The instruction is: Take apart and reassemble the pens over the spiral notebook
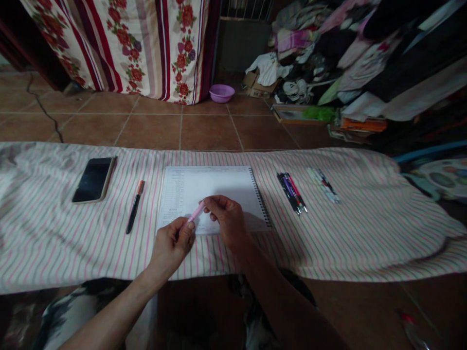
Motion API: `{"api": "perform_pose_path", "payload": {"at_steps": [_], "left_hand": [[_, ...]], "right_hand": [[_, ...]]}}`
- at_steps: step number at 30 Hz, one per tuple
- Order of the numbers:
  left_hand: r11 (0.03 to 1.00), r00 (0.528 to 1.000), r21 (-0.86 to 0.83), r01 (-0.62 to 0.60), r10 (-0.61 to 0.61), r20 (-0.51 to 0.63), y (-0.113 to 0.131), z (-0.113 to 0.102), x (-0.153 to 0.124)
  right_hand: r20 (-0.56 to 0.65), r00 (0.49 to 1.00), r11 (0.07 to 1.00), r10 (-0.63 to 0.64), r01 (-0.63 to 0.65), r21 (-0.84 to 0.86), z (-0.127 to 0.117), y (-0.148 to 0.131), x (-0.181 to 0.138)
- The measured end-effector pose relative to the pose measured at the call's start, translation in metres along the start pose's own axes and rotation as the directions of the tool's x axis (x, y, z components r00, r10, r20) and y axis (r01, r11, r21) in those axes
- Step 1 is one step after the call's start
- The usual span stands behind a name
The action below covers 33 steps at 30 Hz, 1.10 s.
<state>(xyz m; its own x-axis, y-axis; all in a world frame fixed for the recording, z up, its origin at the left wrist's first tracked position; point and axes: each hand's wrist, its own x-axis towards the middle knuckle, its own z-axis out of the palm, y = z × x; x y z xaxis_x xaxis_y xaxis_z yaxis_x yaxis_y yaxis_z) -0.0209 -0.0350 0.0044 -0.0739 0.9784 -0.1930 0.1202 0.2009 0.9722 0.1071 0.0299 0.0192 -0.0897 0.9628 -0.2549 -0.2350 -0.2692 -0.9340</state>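
Observation:
A pink pen (196, 213) is held between both hands just above the near edge of a spiral notebook (215, 187) with a printed white page. My left hand (171, 243) is closed around the pen's lower end. My right hand (228, 218) pinches its upper end with thumb and fingertips. The notebook lies on a striped cloth (365, 228) spread over a low surface.
A dark phone (94, 179) and a black pen with an orange tip (134, 206) lie left of the notebook. Two small groups of pens (292, 193) (324, 184) lie to its right. Beyond are tiled floor, a purple bowl (222, 93), a floral curtain and piled clothes.

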Motion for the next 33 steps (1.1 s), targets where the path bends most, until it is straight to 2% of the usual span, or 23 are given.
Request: {"api": "perform_pose_path", "payload": {"at_steps": [3,6,9,11,16,18,21,24,27,30,33], "left_hand": [[0.990,0.998,-0.135,0.044,-0.038,0.045,-0.0001,0.0016,0.0018],[0.967,0.993,-0.243,0.081,-0.059,0.100,0.0003,0.0026,0.0031],[0.963,0.995,-0.260,0.073,-0.054,0.078,0.0013,0.0021,0.0022],[0.970,0.998,-0.236,0.057,-0.046,0.049,0.0007,0.0014,0.0007],[0.991,0.998,-0.124,0.047,-0.041,0.054,-0.0023,0.0012,-0.0020],[0.982,0.995,-0.176,0.062,-0.046,0.089,-0.0016,0.0019,-0.0013],[0.965,0.989,-0.251,0.076,-0.042,0.139,0.0008,0.0029,0.0003],[0.960,0.992,-0.270,0.079,-0.049,0.115,0.0007,0.0030,0.0009],[0.969,0.994,-0.235,0.074,-0.054,0.091,-0.0027,0.0023,0.0002],[0.977,0.996,-0.202,0.064,-0.049,0.078,-0.0063,0.0018,-0.0003],[0.977,0.995,-0.206,0.056,-0.038,0.090,-0.0078,0.0022,0.0008]], "right_hand": [[-0.011,0.998,0.998,-0.062,0.062,-0.025,-0.0003,-0.0014,-0.0007],[0.060,0.994,0.996,-0.087,0.087,0.001,0.0008,-0.0045,-0.0032],[0.151,0.986,0.994,-0.074,0.061,0.087,0.0021,-0.0067,-0.0053],[0.171,0.984,0.992,-0.046,0.025,0.123,0.0024,-0.0060,-0.0052],[0.074,0.997,0.994,-0.022,0.014,0.105,0.0018,-0.0004,-0.0015],[0.076,0.997,0.994,-0.020,0.012,0.111,0.0014,-0.0003,-0.0013],[0.160,0.987,0.987,-0.032,0.005,0.162,0.0011,-0.0035,-0.0031],[0.208,0.978,0.974,-0.019,-0.029,0.224,0.0016,-0.0063,-0.0045],[0.163,0.986,0.970,0.035,-0.073,0.231,0.0019,-0.0053,-0.0032],[0.073,0.994,0.985,0.078,-0.088,0.149,0.0007,-0.0025,-0.0005],[0.031,0.999,0.995,0.040,-0.043,0.089,-0.0013,-0.0018,0.0002]]}}
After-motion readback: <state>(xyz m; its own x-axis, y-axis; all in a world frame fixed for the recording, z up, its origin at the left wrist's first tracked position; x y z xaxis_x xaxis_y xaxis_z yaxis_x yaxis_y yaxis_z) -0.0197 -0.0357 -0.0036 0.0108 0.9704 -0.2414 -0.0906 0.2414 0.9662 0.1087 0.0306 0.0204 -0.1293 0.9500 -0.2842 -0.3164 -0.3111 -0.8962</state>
